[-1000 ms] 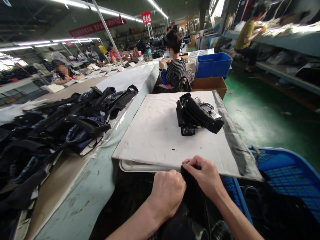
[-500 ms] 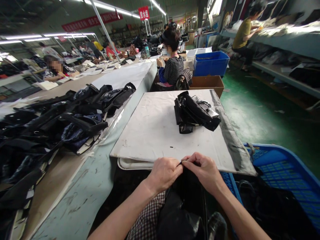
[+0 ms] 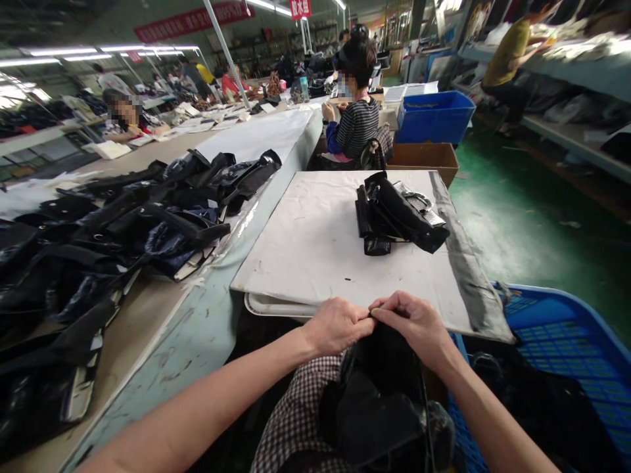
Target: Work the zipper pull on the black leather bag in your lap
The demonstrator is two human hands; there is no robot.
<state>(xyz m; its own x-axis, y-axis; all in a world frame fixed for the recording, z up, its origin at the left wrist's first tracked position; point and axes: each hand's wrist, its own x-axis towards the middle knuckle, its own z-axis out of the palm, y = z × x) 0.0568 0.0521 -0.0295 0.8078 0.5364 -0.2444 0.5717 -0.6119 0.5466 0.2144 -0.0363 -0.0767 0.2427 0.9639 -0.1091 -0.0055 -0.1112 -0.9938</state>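
Your left hand and right hand meet fingertip to fingertip, both pinched shut on the top edge of the black bag piece that hangs below your fingers over your lap, with the white board just beyond them.

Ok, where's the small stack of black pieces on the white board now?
The stack of black pieces lies on the white board, toward its far right, beyond both hands.
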